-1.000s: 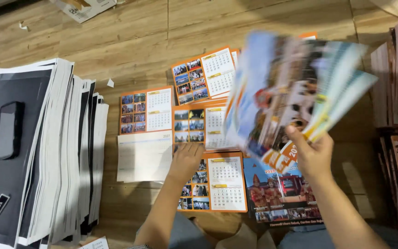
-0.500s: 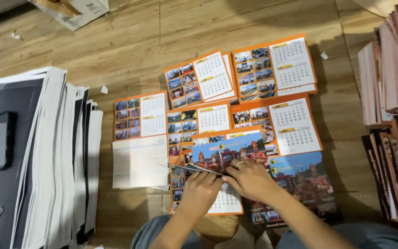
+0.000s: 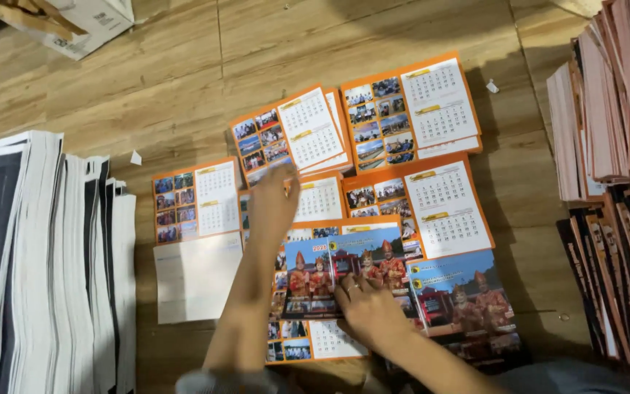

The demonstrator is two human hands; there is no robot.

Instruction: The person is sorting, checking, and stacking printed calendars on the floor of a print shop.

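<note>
1. Head view, looking straight down on a wooden plank floor (image 3: pixel 402 29) spread with orange-bordered printed calendar sheets in loose piles.
2. Left hand (image 3: pixel 275 201) stretched far forward, fingers extended and fairly flat, blurred; lying over the orange-bordered calendar sheet with photo grid and white date table (image 3: pixel 319 201) in the middle of the spread. Touching or merely above it — cannot tell; nothing visibly gripped.
3. Right hand (image 3: pixel 366 310) close to the body, palm down, fingers curled lightly and pressing on the glossy blue cover sheet with figures in red and gold dress (image 3: pixel 344 270). Resting on it, not lifting it.
4. Key relation: cover sheet directly ahead of the right hand, long axis running left to right; right hand on it, left hand well beyond it, further up the floor.
5. Just right of the cover sheet, a second blue picture sheet (image 3: pixel 468 299), partly overlapped at its left edge.
6. Beyond, two more orange calendar piles (image 3: pixel 410 109), slightly fanned.
7. Far left, a tall stack of white and black paper sheets on edge (image 3: pixel 60 255); far right, pinkish and dark card stacks (image 3: pixel 614 146). Both well apart from the hands.
8. Blank white card (image 3: pixel 198 277) just left of the left forearm.
</note>
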